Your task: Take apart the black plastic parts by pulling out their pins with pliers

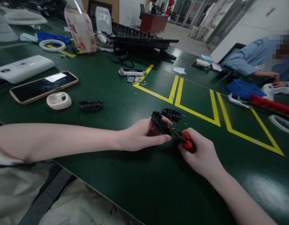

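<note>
My left hand is closed around a small black plastic part, raised a little over the green table. In my right hand is a pair of pliers with red and black handles. The jaws reach the right side of the held part; whether they grip it I cannot tell. Just behind, another black plastic part lies on the table, with a thin pin sticking out to the right. A third black part rests farther left, past my left forearm.
To the left lie a phone, a white earbud case and a white device. Small metal pieces sit near yellow tape markings. A bottle stands at the back. Another person sits at right beside a blue tray.
</note>
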The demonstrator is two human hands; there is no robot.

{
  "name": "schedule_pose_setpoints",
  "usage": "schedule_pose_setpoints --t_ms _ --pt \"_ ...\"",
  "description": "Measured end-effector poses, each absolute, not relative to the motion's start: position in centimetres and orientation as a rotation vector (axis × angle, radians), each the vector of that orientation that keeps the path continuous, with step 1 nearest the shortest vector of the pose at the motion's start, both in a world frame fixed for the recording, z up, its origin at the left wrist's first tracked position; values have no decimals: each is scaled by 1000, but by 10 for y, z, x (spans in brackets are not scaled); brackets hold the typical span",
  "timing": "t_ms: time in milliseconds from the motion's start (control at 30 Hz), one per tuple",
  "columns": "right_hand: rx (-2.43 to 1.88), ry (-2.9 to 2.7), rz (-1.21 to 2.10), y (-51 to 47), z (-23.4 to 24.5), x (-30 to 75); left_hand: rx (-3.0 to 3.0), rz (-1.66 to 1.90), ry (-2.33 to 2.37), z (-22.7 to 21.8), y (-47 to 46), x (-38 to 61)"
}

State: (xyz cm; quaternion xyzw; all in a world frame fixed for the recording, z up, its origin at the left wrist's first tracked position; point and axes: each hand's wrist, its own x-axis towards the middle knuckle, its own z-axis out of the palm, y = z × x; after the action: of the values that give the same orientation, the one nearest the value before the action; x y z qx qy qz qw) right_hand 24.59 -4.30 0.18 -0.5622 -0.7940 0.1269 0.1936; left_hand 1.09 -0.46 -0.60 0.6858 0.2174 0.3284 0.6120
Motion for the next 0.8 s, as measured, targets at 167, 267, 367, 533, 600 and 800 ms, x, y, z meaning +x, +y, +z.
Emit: schedule_pose_setpoints --t_ms 167,267,367,533,600,800 --pt "-1561 -2217 317 -43 -2 246 1474 756 445 -7 -5 11" --pt "-1562 -2211 319 -42 -2 246 1348 689 396 -8 -4 11" --pt "-1571 -2209 326 -43 -2 246 1302 676 383 -8 -3 11" --pt "-1568 -2219 322 -43 -2 247 1360 705 421 -8 -3 11" --pt "-1569 -2226 319 -43 -2 247 1412 708 445 -8 -3 11" --pt "-1591 -2225 308 -43 -3 248 1570 764 495 -11 -4 10"
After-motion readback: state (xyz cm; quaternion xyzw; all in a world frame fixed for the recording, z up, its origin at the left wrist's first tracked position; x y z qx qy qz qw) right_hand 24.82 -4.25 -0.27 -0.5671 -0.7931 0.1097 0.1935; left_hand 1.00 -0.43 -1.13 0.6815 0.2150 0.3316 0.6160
